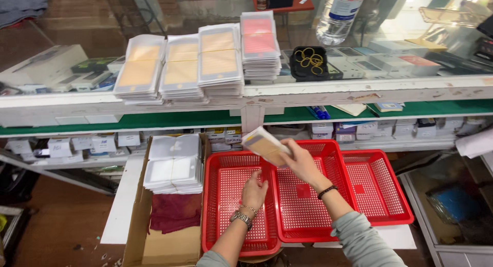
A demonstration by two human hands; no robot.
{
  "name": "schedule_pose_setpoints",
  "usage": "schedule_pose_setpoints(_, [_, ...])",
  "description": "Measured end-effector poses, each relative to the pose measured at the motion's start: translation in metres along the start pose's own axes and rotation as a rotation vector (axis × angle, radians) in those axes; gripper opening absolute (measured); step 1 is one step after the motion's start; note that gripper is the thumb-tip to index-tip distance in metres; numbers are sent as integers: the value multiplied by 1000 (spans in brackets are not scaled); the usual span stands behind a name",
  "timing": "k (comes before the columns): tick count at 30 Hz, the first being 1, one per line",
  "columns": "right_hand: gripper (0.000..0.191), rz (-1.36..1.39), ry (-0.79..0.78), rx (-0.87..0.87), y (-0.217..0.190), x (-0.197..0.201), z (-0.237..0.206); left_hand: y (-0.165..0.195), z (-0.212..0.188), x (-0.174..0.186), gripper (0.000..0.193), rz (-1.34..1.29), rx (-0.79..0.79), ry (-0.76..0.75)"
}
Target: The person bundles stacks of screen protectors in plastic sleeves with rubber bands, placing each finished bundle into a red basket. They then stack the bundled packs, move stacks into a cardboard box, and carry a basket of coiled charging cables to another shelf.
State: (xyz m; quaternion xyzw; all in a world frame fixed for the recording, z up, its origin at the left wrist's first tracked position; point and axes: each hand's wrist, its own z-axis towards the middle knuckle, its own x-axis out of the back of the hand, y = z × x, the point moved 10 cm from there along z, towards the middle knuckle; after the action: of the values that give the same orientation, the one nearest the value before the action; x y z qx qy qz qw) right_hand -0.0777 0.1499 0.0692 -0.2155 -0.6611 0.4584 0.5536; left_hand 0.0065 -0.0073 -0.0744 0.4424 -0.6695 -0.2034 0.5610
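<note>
While a cardboard box (154, 236) holding a bundle of clear-sleeved white packets (173, 164) over a dark red cloth (174, 211) stands just left of the left red basket (226, 195), a person's left hand (254, 191) rests open inside that basket, fingers spread loosely against its mesh floor near the right wall, gripping nothing. Right of it, above the rim where the left basket meets the middle red basket (303, 195), the right hand (300, 161) is clamped on a banded packet of tan screen sheets (264, 146), thumb and fingers pinching its lower right end. The packet lies up and to the left of the holding hand, its long axis running from upper left down to lower right, and it hangs clear of both baskets, almost straight above the resting left hand, which is the nearer of the two to the left basket's floor. A third red basket (377, 187) overlaps the middle basket's right side. Beyond the baskets, on the glass counter (359, 89), four banded stacks of similar sheets (197, 61) sit in a row, tan ones to the left and a pink-topped one at the right end, with a black tray of yellow rubber bands (309, 61) farther right and a clear plastic bottle (341, 12) behind it.
</note>
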Motion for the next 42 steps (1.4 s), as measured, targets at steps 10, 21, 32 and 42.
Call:
schedule_pose_setpoints(10, [35, -471, -220, 423, -8, -176, 40, -97, 14, 94, 43, 50, 101, 44])
schedule_pose_setpoints(21, [35, -853, 170, 290, -22, -162, 43, -64, 26, 119, 44, 6, -28, -38])
schedule_pose_setpoints(32, [30, -159, -221, 273, -110, -272, 92, -185, -13, 234, 89, -744, 543, 971])
schedule_pose_setpoints(42, [43, -583, -276, 266, -138, -341, 95, -180, 24, 218, 49, -1600, 716, 524])
